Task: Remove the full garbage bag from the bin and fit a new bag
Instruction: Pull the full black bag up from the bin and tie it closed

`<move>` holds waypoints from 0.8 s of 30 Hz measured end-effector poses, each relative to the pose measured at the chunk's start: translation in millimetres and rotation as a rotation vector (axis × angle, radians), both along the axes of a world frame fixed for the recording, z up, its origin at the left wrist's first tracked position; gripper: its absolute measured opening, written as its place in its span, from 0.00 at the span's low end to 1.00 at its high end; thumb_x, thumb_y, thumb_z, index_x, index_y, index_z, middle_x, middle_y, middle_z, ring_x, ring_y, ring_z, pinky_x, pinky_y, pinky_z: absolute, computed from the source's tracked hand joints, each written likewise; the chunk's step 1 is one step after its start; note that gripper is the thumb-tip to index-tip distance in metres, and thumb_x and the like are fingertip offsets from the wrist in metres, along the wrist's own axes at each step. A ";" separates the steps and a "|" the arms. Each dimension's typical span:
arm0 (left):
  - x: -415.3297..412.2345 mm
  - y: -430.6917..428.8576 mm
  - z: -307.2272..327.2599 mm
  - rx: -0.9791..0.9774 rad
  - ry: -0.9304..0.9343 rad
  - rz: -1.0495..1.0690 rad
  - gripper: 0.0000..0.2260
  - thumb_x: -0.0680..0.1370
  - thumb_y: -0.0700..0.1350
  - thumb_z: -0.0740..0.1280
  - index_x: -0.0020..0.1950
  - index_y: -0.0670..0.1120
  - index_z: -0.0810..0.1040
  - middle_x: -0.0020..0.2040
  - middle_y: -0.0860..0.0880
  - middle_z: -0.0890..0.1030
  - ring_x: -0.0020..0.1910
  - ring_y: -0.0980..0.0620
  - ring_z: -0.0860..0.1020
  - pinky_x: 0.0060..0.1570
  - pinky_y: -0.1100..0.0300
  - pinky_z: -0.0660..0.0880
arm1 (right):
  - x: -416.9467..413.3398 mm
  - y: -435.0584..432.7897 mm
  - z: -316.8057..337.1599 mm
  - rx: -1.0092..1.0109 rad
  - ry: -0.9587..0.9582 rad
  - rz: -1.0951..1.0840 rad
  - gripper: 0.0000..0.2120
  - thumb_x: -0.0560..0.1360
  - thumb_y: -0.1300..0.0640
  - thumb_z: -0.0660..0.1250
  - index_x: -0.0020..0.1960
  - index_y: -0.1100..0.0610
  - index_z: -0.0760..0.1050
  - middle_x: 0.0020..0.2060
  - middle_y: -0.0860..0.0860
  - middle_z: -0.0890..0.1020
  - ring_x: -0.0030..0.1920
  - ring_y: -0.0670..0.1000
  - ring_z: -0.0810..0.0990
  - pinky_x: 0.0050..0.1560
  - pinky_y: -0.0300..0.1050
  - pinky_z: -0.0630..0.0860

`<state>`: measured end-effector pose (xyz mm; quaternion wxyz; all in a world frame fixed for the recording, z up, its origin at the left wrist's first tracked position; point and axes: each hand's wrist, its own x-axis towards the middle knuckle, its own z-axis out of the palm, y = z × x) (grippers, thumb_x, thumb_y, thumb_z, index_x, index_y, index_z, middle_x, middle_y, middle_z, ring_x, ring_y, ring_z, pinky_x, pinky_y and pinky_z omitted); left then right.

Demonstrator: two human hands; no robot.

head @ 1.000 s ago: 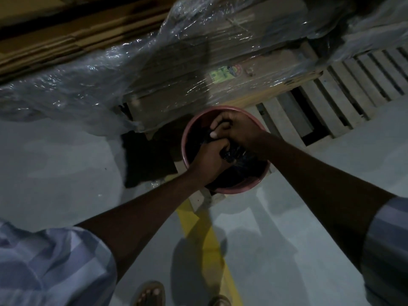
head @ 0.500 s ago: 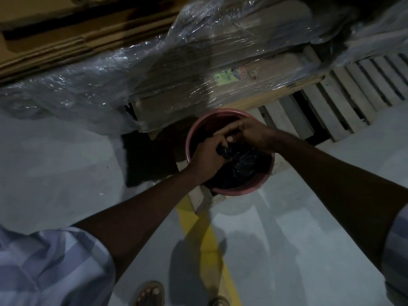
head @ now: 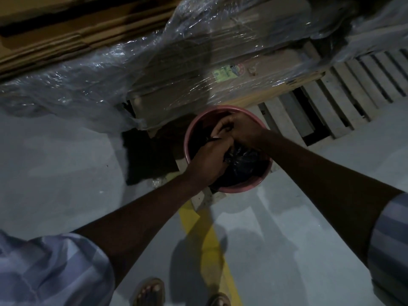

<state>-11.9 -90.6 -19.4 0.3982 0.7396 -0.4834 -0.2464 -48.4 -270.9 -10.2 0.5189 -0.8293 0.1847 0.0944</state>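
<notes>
Dim grey concrete floor, centre frame: round pink plastic bin holds the full black plastic garbage bag, left hand and right hand both clenched on its gathered neck; closing-up step, I judge, next needing a straight lift clear of the rim.

bin: pink
garbage bag: glossy black
sleeve: pale blue stripes
floor: grey
floor line: yellow
</notes>
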 end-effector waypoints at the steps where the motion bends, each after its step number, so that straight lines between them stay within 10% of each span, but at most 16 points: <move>1: -0.3 2.1 0.5 -0.001 -0.026 -0.034 0.09 0.75 0.29 0.66 0.54 0.37 0.76 0.54 0.39 0.83 0.53 0.40 0.81 0.50 0.45 0.78 | 0.9 -0.7 1.6 0.015 0.031 0.025 0.06 0.76 0.66 0.73 0.52 0.62 0.86 0.49 0.55 0.89 0.51 0.53 0.87 0.57 0.47 0.83; 6: -3.4 4.4 1.4 -0.022 0.069 0.119 0.16 0.76 0.28 0.67 0.61 0.41 0.79 0.56 0.44 0.84 0.55 0.49 0.81 0.54 0.64 0.75 | 8.0 -1.9 15.6 -0.011 0.206 0.191 0.14 0.80 0.65 0.66 0.54 0.50 0.86 0.54 0.49 0.87 0.54 0.46 0.85 0.56 0.37 0.78; 9: -2.4 4.5 0.6 -0.009 0.201 0.329 0.16 0.73 0.29 0.68 0.47 0.52 0.75 0.42 0.58 0.80 0.44 0.68 0.78 0.43 0.77 0.68 | 6.1 -5.5 20.4 0.056 0.305 0.189 0.17 0.81 0.65 0.64 0.50 0.46 0.85 0.50 0.46 0.87 0.52 0.45 0.84 0.52 0.40 0.78; 15: 10.2 0.5 -2.7 0.074 0.249 0.483 0.07 0.75 0.30 0.67 0.47 0.41 0.78 0.45 0.44 0.81 0.48 0.47 0.79 0.43 0.64 0.70 | -2.3 -10.2 17.8 -0.084 0.403 0.283 0.13 0.74 0.65 0.74 0.54 0.52 0.87 0.50 0.47 0.88 0.53 0.46 0.84 0.54 0.42 0.78; 24: 16.7 -8.2 -10.0 0.110 0.361 0.577 0.11 0.74 0.29 0.67 0.49 0.45 0.81 0.46 0.48 0.82 0.50 0.47 0.80 0.52 0.56 0.75 | -3.5 -3.3 17.7 -0.107 0.409 0.155 0.10 0.75 0.63 0.75 0.41 0.48 0.84 0.43 0.51 0.87 0.48 0.53 0.86 0.53 0.50 0.81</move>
